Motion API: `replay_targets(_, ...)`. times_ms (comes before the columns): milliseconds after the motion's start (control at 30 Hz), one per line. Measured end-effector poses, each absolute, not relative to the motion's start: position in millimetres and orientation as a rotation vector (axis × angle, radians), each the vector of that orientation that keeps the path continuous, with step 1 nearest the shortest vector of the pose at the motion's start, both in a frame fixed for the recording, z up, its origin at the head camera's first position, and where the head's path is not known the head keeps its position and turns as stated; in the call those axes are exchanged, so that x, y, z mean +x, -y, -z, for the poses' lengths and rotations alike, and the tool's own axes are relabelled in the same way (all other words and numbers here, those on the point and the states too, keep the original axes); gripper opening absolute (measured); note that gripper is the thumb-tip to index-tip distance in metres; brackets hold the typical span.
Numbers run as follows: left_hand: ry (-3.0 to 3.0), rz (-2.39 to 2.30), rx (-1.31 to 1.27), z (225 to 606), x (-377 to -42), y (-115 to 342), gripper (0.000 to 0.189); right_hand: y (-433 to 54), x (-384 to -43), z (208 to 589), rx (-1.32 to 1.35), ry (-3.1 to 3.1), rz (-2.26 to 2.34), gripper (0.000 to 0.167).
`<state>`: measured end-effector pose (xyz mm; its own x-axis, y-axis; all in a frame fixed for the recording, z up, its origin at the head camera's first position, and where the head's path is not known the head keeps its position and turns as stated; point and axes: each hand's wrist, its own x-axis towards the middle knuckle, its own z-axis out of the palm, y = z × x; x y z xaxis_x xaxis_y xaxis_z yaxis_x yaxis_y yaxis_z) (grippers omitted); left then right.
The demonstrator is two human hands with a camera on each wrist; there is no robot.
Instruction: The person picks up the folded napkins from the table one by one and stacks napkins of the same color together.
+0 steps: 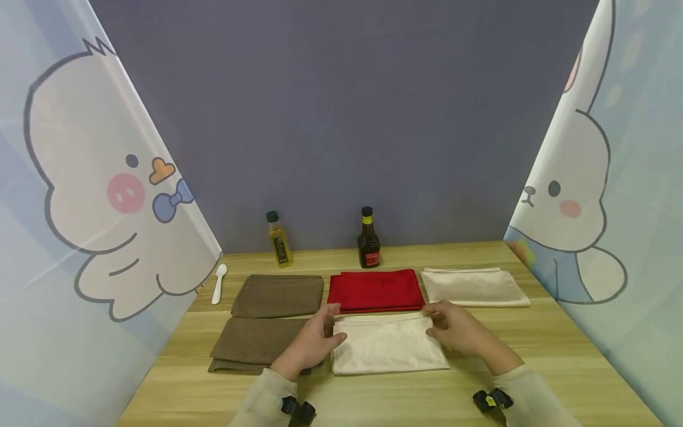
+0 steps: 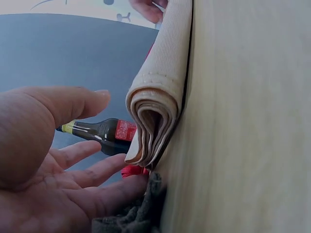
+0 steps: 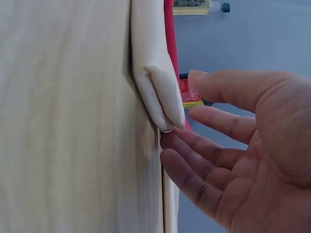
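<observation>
A folded cream cloth (image 1: pixel 389 347) lies at the front middle of the wooden table, between the two hands. At its left end is my left hand (image 1: pixel 313 343), thumb and fingers spread apart; in the left wrist view the layered, rolled-looking end of the cream cloth (image 2: pixel 155 111) stands beside the fingertips. At the opposite end, my right hand (image 1: pixel 460 329) has its fingers loosely bent, and in the right wrist view fingertips (image 3: pixel 171 141) sit against the cloth's corner. Neither hand grips it. Directly behind lies a folded red cloth (image 1: pixel 376 290).
Two folded brown cloths (image 1: pixel 280 296) (image 1: pixel 256 341) lie on the left, the nearer one partly behind my left arm. A paler folded cloth (image 1: pixel 475 286) is at back right. Behind stand an oil bottle (image 1: pixel 280 242) and a dark sauce bottle (image 1: pixel 368 242). A white spoon (image 1: pixel 218 284) lies far left.
</observation>
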<state>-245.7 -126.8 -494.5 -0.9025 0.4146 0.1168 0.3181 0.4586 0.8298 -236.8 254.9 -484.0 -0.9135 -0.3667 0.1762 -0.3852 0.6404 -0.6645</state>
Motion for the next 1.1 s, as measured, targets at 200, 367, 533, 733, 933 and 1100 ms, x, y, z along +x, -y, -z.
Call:
replay_targets(200, -2.584, -1.411, 0.654, 497.3, -244.4, 125.8, 0.065, -256.1, -237.8, 487.2, 0.638, 2.855, -1.111, 0.041)
replay_targets(367, -2.576, -1.404, 0.676, 496.5, -242.1, 124.3, 0.062, -257.6, -239.3, 489.4, 0.634, 2.862, -1.159, 0.044)
replay_targets(533, -2.604, -1.333, 0.705, 494.2, -240.6, 124.1, 0.061, -258.2, -239.6, 489.8, 0.641, 2.872, -1.203, 0.052)
replay_targets(733, -2.631, -1.254, 0.745, 496.0, -241.7, 126.7, 0.062, -258.7, -239.3, 490.6, 0.678, 2.878, -1.246, 0.060)
replay_targets(933, -2.622, -1.248, 0.756, 496.5, -240.8, 127.7, 0.058, -257.7, -238.0, 489.9, 0.729, 2.890, -1.261, 0.054)
replay_targets(1100, -2.618, -1.217, 0.748, 493.8, -239.2, 125.6, 0.049, -257.1, -236.2, 488.6, 0.770, 2.902, -1.199, 0.044)
